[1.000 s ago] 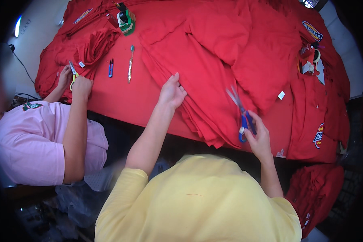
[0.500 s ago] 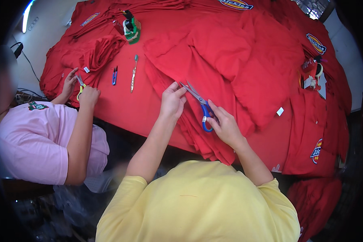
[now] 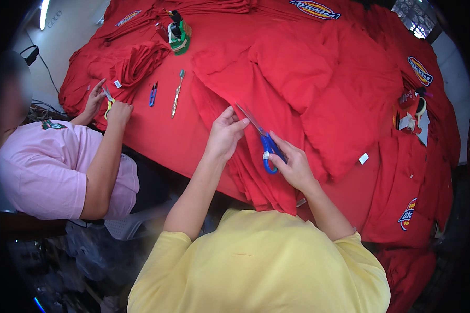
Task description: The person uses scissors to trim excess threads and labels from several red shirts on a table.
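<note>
My right hand [image 3: 293,160] is closed around the blue handles of a pair of scissors [image 3: 269,147]. Their metal blades lie together and point up and left over a large, rumpled red garment [image 3: 297,78]. Beside the blade tips is my left hand [image 3: 225,134], its fingers bent and drawn in at the edge of the red cloth. Whatever those fingers pinch is too small to make out. Folds of the same cloth hang below both hands toward the table's near edge.
Left of me a co-worker in a pink shirt [image 3: 47,167] holds yellow-handled scissors [image 3: 108,108] at a red garment pile [image 3: 122,68]. Blue thread snips [image 3: 153,95], a toothbrush [image 3: 177,95] and a green holder [image 3: 179,41] stand or lie between us. More red garments [image 3: 397,193] lie at right.
The blades of my scissors, apart before, have come together. My left thumb has shifted slightly. The whole view has moved a little, and the co-worker's far hand has a finger raised.
</note>
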{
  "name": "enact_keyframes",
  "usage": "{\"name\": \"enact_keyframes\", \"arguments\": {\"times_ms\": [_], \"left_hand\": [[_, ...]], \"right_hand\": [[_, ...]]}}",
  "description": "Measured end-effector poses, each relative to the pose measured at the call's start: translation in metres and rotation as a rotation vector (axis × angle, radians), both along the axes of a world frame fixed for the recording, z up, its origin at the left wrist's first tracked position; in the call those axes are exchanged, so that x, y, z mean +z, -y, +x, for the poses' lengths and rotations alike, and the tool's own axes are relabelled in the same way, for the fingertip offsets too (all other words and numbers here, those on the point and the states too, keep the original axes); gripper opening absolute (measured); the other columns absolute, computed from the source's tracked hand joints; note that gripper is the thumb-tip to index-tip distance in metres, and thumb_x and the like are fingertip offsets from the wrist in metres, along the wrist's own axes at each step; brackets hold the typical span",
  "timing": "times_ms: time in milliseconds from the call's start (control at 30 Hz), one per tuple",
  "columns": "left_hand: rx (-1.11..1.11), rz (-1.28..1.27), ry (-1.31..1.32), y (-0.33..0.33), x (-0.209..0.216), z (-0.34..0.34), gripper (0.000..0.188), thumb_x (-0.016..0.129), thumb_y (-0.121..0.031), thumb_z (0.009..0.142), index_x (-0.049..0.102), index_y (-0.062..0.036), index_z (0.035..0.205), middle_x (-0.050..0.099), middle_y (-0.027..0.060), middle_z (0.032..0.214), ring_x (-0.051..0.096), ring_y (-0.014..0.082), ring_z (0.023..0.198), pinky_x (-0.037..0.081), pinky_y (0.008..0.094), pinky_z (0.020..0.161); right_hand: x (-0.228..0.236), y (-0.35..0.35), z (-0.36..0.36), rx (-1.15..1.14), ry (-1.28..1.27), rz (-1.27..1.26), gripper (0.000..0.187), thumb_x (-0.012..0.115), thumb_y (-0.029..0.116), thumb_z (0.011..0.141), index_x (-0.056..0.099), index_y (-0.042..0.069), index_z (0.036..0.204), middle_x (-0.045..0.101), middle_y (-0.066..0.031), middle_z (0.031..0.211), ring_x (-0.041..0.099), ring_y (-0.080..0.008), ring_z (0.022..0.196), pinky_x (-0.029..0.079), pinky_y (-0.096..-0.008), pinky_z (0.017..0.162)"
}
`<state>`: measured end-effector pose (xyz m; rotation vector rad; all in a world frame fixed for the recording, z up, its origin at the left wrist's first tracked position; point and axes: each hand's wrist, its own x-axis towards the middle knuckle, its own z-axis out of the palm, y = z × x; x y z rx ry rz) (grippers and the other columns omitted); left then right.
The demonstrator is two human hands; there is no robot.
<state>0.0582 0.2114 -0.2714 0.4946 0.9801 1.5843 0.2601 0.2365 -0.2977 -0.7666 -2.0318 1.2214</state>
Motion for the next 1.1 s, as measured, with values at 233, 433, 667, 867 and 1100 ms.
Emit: {"name": "enact_keyframes", "arguments": {"times_ms": [233, 433, 667, 867, 1100], "left_hand": [[-0.062, -0.014, 0.002, 0.000, 0.004, -0.012, 0.050, 0.055, 0.009, 0.083, 0.045, -0.0053, 0.129, 0.056, 0.0093, 0.118, 0.054, 0.0190, 0.110, 0.043, 0.0330, 0.094], [-0.115, -0.040, -0.097, 0.001, 0.007, -0.021, 0.053, 0.060, 0.007, 0.081, 0.045, -0.0082, 0.130, 0.059, 0.0059, 0.110, 0.059, 0.0114, 0.092, 0.048, 0.0247, 0.078], [-0.011, 0.032, 0.054, -0.007, 0.004, -0.038, 0.042, 0.056, 0.005, 0.084, 0.050, -0.0025, 0.125, 0.060, 0.0069, 0.112, 0.058, 0.0121, 0.098, 0.046, 0.0255, 0.082], [0.071, 0.094, -0.020, -0.015, 0.015, -0.043, 0.032, 0.053, 0.003, 0.088, 0.053, 0.0030, 0.120, 0.061, 0.0081, 0.112, 0.057, 0.0126, 0.101, 0.044, 0.0256, 0.088], [0.025, 0.049, -0.158, -0.018, 0.019, -0.036, 0.040, 0.057, 0.006, 0.084, 0.049, 0.0025, 0.124, 0.057, 0.0075, 0.117, 0.055, 0.0136, 0.104, 0.044, 0.0264, 0.091]], "right_hand": [[0.025, -0.007, -0.009, 0.028, 0.124, -0.571, 0.049, 0.056, 0.016, 0.089, 0.044, 0.003, 0.135, 0.062, -0.0137, 0.096, 0.062, -0.0196, 0.085, 0.048, -0.0316, 0.081], [-0.001, -0.009, -0.024, 0.013, -0.061, -0.101, 0.048, 0.053, 0.012, 0.090, 0.043, 0.004, 0.136, 0.058, -0.0079, 0.079, 0.055, -0.0108, 0.066, 0.050, -0.0248, 0.064], [0.028, -0.011, -0.030, 0.011, 0.098, -0.532, 0.052, 0.059, 0.017, 0.088, 0.043, 0.004, 0.136, 0.060, -0.0096, 0.092, 0.057, -0.0156, 0.075, 0.048, -0.0293, 0.073], [0.033, -0.009, -0.039, 0.009, 0.137, -0.074, 0.057, 0.063, 0.017, 0.085, 0.041, 0.005, 0.137, 0.057, -0.0090, 0.086, 0.055, -0.0151, 0.072, 0.046, -0.0270, 0.067], [0.028, -0.016, -0.042, -0.004, 0.030, -0.177, 0.055, 0.061, 0.015, 0.086, 0.042, 0.004, 0.136, 0.058, -0.0093, 0.087, 0.055, -0.0148, 0.072, 0.046, -0.0267, 0.068]]}}
